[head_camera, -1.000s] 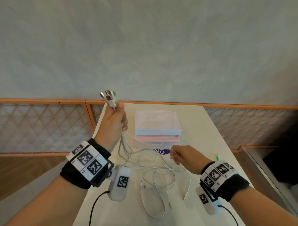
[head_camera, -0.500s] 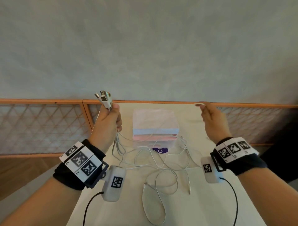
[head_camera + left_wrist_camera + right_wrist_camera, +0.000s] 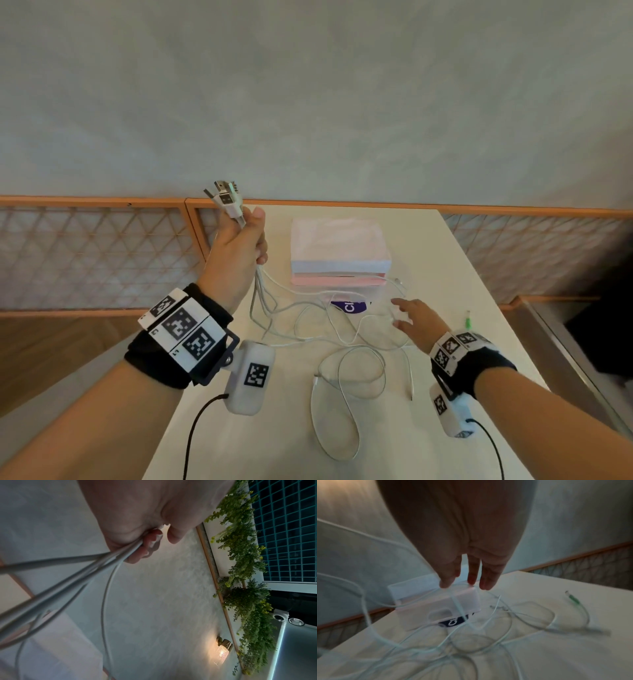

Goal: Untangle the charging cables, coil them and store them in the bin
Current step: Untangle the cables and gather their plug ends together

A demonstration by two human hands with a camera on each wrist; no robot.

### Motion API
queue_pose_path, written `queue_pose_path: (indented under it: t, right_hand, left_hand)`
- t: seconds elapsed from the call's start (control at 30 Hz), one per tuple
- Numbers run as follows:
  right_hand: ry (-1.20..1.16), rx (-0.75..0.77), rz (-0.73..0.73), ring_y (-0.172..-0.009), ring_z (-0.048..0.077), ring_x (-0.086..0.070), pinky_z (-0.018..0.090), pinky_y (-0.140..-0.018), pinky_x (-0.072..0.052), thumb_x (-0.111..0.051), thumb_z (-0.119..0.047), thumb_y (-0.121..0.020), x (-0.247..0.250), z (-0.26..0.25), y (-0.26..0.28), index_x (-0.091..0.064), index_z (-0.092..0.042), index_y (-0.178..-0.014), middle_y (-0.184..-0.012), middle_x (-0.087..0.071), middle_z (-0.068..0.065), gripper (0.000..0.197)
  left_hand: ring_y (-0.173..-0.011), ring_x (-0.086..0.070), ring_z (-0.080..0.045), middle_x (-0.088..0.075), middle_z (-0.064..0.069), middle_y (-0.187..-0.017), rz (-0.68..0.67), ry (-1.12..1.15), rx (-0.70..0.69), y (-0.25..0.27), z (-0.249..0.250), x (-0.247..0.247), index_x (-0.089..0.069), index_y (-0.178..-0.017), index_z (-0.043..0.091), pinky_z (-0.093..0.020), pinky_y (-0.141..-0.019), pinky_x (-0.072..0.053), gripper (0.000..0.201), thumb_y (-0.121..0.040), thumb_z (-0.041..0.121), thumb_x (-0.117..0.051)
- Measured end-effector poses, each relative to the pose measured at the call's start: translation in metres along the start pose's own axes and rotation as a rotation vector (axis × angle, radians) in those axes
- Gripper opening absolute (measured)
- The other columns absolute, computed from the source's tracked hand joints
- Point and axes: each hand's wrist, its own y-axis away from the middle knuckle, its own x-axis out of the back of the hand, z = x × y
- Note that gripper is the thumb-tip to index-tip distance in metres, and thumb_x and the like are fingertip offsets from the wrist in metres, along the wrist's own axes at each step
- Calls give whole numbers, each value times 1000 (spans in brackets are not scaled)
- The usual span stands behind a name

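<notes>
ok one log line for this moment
left hand: grips USB plug bundle, raised | right hand: open, over tangled white cables | bin: no cables visible inside

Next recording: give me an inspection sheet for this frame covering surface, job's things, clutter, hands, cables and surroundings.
Surface: white table, cables spread across its middle.
Job's things: translucent bin stands at the far side of the table, pink band near its base; charging cables lie tangled and uncoiled in front of it, none seen inside.
Clutter: small green-tipped plug near the right edge.
Hands: left hand is raised and grips a bundle of USB plugs; right hand reaches with straight fingers over the tangle, holding nothing.
Cables: black wrist-camera leads at both forearms.
Surroundings: grey wall, orange lattice railing.
</notes>
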Motion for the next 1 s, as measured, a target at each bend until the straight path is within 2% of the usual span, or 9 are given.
queue_pose_path:
  t: [0.07, 0.17, 0.27, 0.37, 0.53, 0.63, 0.73, 0.87, 1.0]
  right_hand:
    - [-16, 43, 84, -110, 26, -51, 35, -98, -42, -62, -11, -82, -19, -3, 6, -43, -13, -131, -126, -45, 12, 53]
    - [-73, 192, 211, -88, 18, -52, 32, -83, -47, -60, -9, -78, -40, -18, 21, -53, -18, -101, -100, -50, -1, 26]
    - [-52, 307, -4, -72, 15, -54, 30, -73, -47, -56, -14, -80, -57, -38, 36, -58, -23, -78, -77, -55, -8, 9]
    - [112, 352, -199, -86, 19, -61, 24, -79, -43, -53, -21, -85, -79, -47, 40, -68, -17, -93, -81, -57, -5, 18]
    - [237, 215, -408, -104, 20, -53, 30, -92, -42, -63, -39, -82, -110, -44, 35, -58, -21, -115, -108, -54, 1, 37]
    - [257, 185, -413, -104, 22, -51, 30, -91, -41, -65, -30, -82, -121, -45, 30, -55, -18, -111, -108, -48, 3, 33]
    - [258, 126, -364, -108, 24, -54, 28, -88, -42, -57, -16, -85, -127, -45, 29, -52, -21, -97, -117, -56, 9, 14]
    - [189, 52, -299, -89, 25, -57, 27, -71, -41, -49, -10, -84, -130, -43, 32, -46, -11, -109, -104, -60, 10, 26]
    - [64, 51, -260, -79, 22, -52, 27, -70, -41, -50, -12, -82, -126, -40, 32, -45, -14, -103, -92, -58, 6, 21]
  left_hand:
    - [-47, -34, -4, -36, 13, -55, 7, -21, -4, 1, -5, 1, -39, -82, 23, -20, -51, -33, 15, -93, 26, -48]
    - [-48, -34, -4, -33, 10, -60, 10, -27, -2, 3, -10, 1, -36, -79, 24, -22, -54, -33, 16, -87, 29, -49]
    - [-49, -34, -4, -32, 9, -60, 1, -46, 7, 6, -11, 1, -35, -79, 24, -22, -55, -34, 16, -87, 29, -48]
    - [-49, -34, -4, -32, 6, -63, 22, -68, 22, 9, -12, 1, -36, -80, 23, -24, -57, -33, 19, -97, 19, -43]
    - [-48, -34, -4, -31, 5, -65, 45, -79, 28, 14, -16, 5, -35, -81, 23, -25, -57, -32, 20, -97, 16, -43]
    - [-48, -34, -5, -32, 5, -66, 50, -89, 32, 17, -17, 7, -35, -81, 24, -24, -56, -33, 16, -89, 25, -49]
    - [-47, -34, -6, -32, 4, -66, 50, -102, 35, 21, -17, 9, -35, -80, 23, -24, -55, -33, 15, -82, 28, -49]
    - [-48, -34, -6, -31, 3, -66, 63, -125, 37, 24, -20, 13, -35, -81, 22, -25, -55, -33, 17, -94, 19, -46]
    - [-47, -34, -5, -32, 4, -68, 66, -116, 54, 26, -20, 15, -35, -81, 22, -22, -54, -34, 17, -92, 20, -48]
